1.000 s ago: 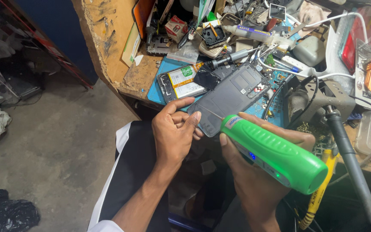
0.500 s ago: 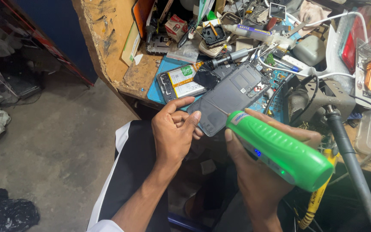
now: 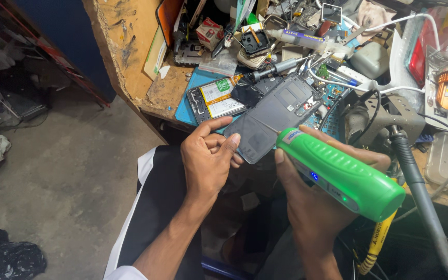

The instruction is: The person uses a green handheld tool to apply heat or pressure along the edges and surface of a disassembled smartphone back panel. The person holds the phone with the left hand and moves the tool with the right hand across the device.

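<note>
the thin bit could skid off and scratch the dark grey phone panel point(image 3: 276, 116), i judge, because the panel hangs off the bench edge point(image 3: 167, 93) with only fingertips steadying it. nearest, the right hand point(image 3: 312, 202) is closed around the green electric screwdriver point(image 3: 340, 173), tip on the panel's middle. the left hand point(image 3: 208, 161), half curled, pinches the panel's near corner. beyond the panel lies an opened phone point(image 3: 216, 98).
</note>
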